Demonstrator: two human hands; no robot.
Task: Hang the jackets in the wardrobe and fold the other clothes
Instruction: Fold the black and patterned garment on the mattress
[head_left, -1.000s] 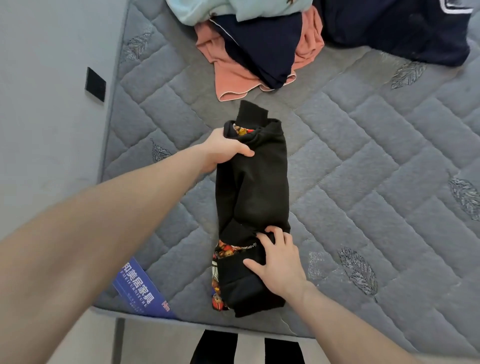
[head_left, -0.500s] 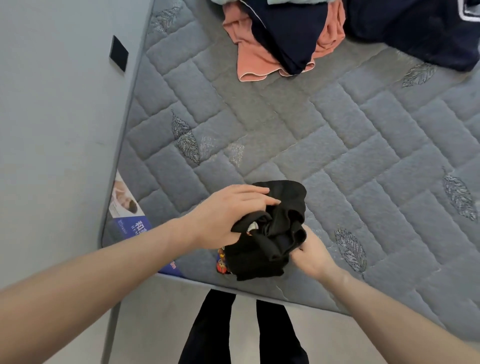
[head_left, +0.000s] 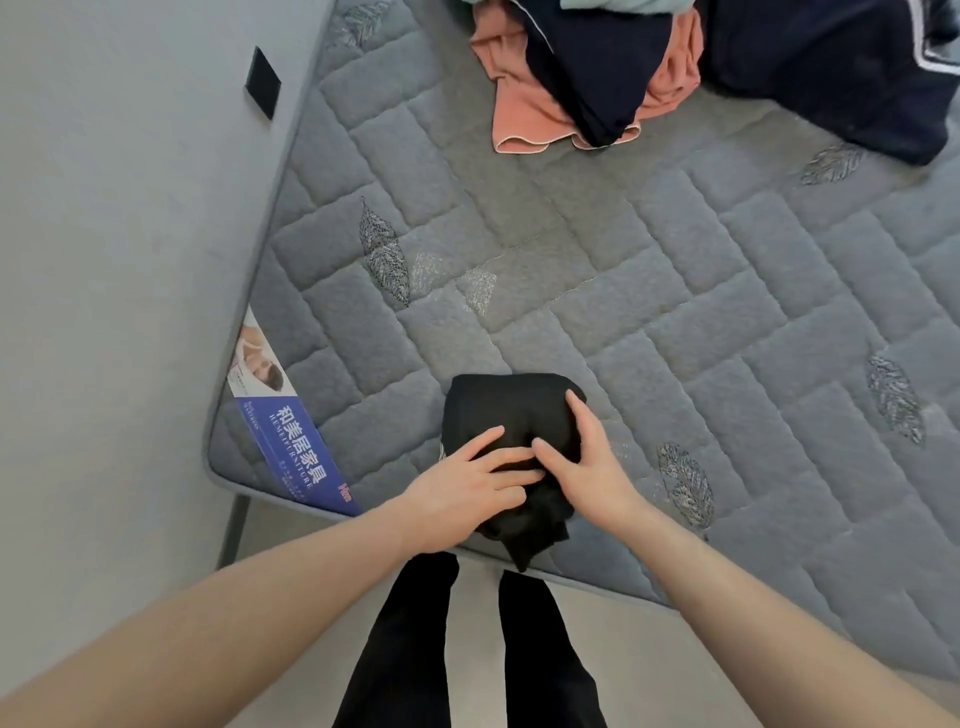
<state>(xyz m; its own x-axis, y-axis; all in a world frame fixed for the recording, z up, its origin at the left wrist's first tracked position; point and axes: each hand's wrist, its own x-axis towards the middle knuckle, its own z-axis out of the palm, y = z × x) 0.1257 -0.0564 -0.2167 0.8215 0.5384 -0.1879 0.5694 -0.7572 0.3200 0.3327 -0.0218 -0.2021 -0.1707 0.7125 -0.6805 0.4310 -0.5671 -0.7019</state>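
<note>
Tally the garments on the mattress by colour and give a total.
Black: 1, the folded black garment under both hands
Salmon pink: 1
Navy: 2
Pale blue: 1, mostly cut off
Total: 5 visible

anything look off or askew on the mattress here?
A tail of the black folded garment hangs over the mattress edge, so the fold isn't tidy. Far pile: peach garment under navy garment, unfolded.

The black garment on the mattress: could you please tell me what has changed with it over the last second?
The black garment, stretched out long a second ago, has been folded toward the near edge into a compact bundle. The left hand and right hand now press flat on it. The clothes pile on the mattress lies untouched.
</note>
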